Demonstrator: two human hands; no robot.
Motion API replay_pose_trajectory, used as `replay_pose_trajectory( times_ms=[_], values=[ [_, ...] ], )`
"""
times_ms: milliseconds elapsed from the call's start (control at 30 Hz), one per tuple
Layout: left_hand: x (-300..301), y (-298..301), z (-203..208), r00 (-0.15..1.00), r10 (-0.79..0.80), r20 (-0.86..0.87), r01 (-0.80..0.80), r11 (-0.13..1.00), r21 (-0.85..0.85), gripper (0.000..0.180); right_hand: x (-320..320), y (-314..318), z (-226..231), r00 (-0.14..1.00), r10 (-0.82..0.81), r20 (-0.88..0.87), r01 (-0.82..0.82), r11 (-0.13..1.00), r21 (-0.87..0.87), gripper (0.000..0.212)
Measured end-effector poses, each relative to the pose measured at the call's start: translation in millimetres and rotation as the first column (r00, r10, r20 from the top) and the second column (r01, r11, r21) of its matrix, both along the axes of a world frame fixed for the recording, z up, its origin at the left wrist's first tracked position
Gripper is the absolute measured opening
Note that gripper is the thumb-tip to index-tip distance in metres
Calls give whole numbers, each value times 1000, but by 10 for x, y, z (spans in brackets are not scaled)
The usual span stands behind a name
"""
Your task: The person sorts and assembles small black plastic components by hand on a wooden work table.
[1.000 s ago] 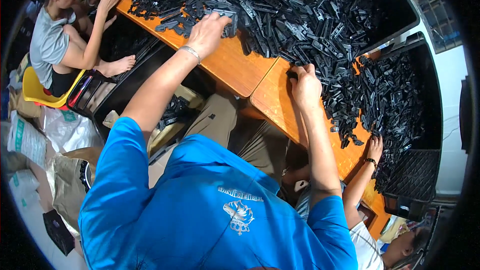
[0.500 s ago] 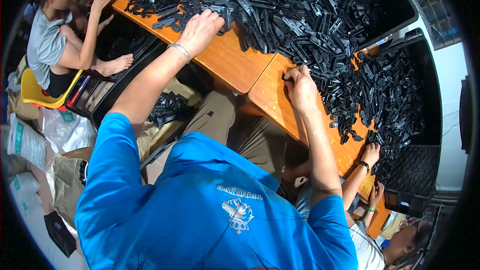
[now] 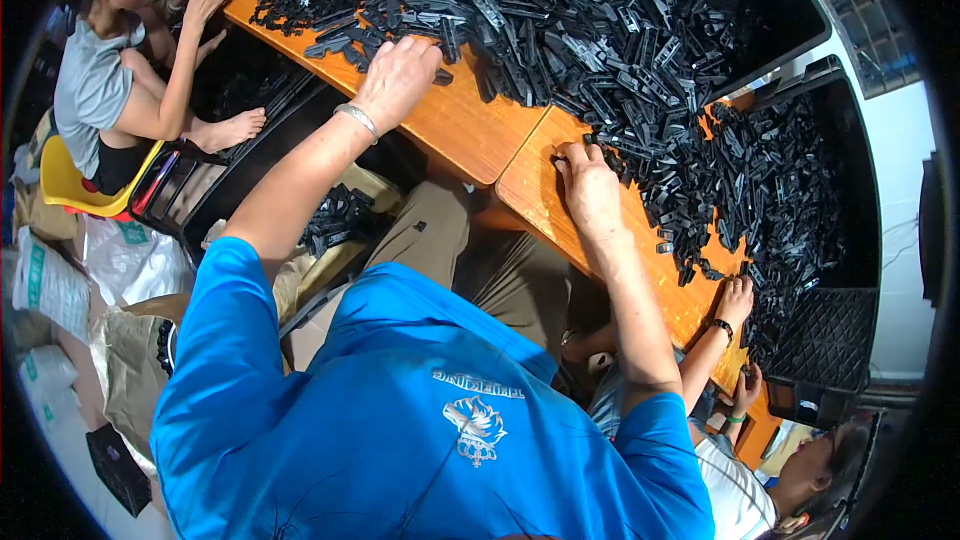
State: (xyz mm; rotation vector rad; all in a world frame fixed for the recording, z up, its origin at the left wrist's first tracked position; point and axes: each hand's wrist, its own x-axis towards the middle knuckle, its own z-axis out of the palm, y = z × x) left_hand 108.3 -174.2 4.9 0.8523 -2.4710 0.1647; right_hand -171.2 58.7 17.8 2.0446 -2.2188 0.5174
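Observation:
My left hand [image 3: 398, 78], with a silver bangle on its wrist, is over the table edge near the big heap. Its fingers are curled and closed at a dark plastic piece [image 3: 442, 77] that shows beside the fingertips. My right hand [image 3: 590, 190] is lower on the table, to the right of the seam. Thumb and fingertips pinch a small black plastic part [image 3: 557, 158], mostly hidden by the fingers. Beyond both hands lies a large heap of long black plastic parts [image 3: 560, 30].
An orange wooden table [image 3: 540, 190] carries smaller black parts [image 3: 690, 170] at right, spilling from a black crate [image 3: 860, 210]. A co-worker's hand [image 3: 736, 300] reaches in at lower right. Another person sits at far left on a yellow chair [image 3: 80, 180]. More black parts [image 3: 340, 215] lie below the table.
My left hand has drawn back slightly toward me, off the heap, with a dark piece at its fingertips. My right hand has shifted slightly left and nearer. The co-worker's hand at right moved slightly.

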Motion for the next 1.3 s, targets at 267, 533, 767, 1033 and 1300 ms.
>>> replay_pose_trajectory(
  times_ms=[267,533,767,1033,1300],
  values=[
    [-46,413,-9,990,-60,-130,71,994,83,29,90,-8,68,999,-16,36,12,994,112,19],
    [0,622,187,988,-92,-128,130,935,329,22,73,18,183,995,4,-97,18,975,223,19],
    [146,419,228,981,-192,7,185,956,228,21,438,-154,324,991,-10,132,-6,993,121,23],
    [316,529,1,960,-76,-268,204,848,490,23,940,-633,116,903,163,397,-130,985,-109,24],
    [307,570,-122,944,-64,-323,215,863,457,23,832,-868,-95,883,303,358,-262,952,-159,22]
  ],
)
